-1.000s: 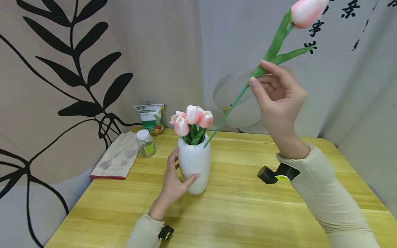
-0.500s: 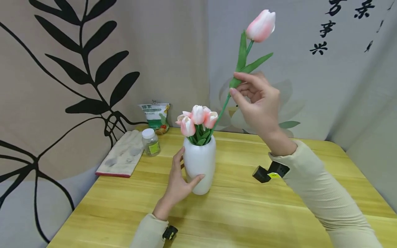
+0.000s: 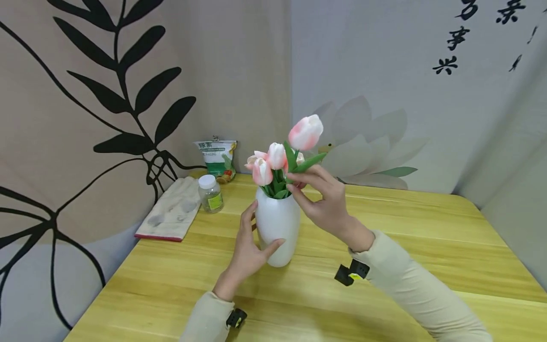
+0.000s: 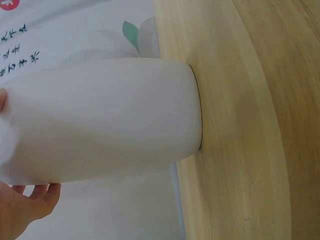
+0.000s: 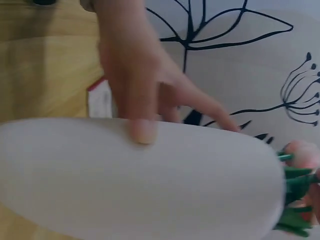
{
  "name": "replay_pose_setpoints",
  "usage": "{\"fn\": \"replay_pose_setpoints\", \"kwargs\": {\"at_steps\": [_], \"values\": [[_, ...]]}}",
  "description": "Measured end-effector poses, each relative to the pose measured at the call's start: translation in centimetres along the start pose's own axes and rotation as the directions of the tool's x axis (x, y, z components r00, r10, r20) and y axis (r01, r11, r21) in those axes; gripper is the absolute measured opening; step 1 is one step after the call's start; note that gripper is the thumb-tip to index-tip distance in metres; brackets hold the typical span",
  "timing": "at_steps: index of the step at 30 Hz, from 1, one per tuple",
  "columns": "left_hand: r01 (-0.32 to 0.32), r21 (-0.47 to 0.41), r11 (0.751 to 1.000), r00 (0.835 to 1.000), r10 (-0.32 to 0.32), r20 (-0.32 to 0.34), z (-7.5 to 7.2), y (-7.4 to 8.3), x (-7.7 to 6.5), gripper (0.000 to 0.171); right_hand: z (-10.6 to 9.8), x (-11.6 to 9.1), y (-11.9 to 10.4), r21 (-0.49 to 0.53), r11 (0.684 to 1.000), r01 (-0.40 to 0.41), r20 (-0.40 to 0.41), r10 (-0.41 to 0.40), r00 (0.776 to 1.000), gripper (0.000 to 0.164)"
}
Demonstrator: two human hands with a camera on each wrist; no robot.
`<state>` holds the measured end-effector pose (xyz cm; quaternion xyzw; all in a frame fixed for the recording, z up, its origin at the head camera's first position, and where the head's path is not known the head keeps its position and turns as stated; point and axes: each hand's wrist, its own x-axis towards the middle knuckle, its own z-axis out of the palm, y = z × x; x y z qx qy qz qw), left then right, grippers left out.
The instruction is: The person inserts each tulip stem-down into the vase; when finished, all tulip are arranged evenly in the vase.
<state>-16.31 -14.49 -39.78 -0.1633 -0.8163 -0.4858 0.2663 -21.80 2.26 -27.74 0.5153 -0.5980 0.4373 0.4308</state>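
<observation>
A white vase (image 3: 278, 228) stands upright on the wooden table, holding a bunch of pink-and-white tulips (image 3: 262, 172). My left hand (image 3: 248, 251) grips its left side, thumb across the front and fingers behind; the left wrist view shows the vase base (image 4: 185, 107) resting on the wood. Over the rim, my right hand (image 3: 326, 202) pinches one more tulip (image 3: 305, 133) by its stem, just below the leaves. That bloom sits higher than the others, and its lower stem is hidden by the vase. In the right wrist view, green stems (image 5: 297, 187) show at the mouth.
Left of the vase stands a clear jar with a white lid (image 3: 210, 194). Behind it a green-and-white packet (image 3: 219, 159) leans near the wall hanging. A folded pale cloth (image 3: 168, 209) lies by the left edge of the table (image 3: 406, 237).
My right hand has come down and left with the tulip, and the stem has sunk into the vase. My left hand has kept its grip on the vase.
</observation>
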Motion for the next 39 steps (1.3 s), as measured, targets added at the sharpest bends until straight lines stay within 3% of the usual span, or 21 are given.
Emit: {"fn": "replay_pose_setpoints", "kwargs": {"at_steps": [7,13,26,31,33,36,39], "values": [[-0.016,0.011,1.000,1.000,0.016,0.006,-0.1,0.1,-0.1,0.098,0.9,-2.2,0.7,-0.006,1.000,0.001,0.045,-0.001,0.999,0.009],[-0.035,0.019,0.999,0.999,0.035,-0.002,-0.3,0.0,-0.2,0.099,1.2,-2.5,1.1,0.044,0.999,0.003,0.045,-0.005,0.999,0.022],[-0.041,0.007,0.999,0.999,0.041,-0.018,-0.5,-0.3,-0.3,0.099,1.1,-3.6,1.4,-0.056,0.995,0.081,0.239,-0.065,0.969,0.045],[-0.037,-0.004,0.999,0.999,0.037,-0.024,-0.5,-0.4,-0.2,0.097,0.9,-3.3,1.1,-0.114,0.992,0.050,0.325,-0.010,0.946,0.046],[-0.027,-0.006,1.000,0.999,0.027,-0.025,-0.5,-0.5,-0.2,0.097,0.8,-3.3,0.9,-0.086,0.996,0.021,0.304,0.006,0.953,0.046],[-0.010,0.000,1.000,1.000,0.010,-0.021,-0.5,-0.6,-0.4,0.097,0.3,-3.6,0.5,-0.031,0.999,-0.007,0.192,0.013,0.981,0.044],[0.002,0.016,1.000,1.000,-0.001,-0.015,-0.5,-0.5,-0.5,0.098,-0.7,-4.1,-0.1,-0.023,1.000,-0.018,0.090,0.020,0.996,0.042]]}}
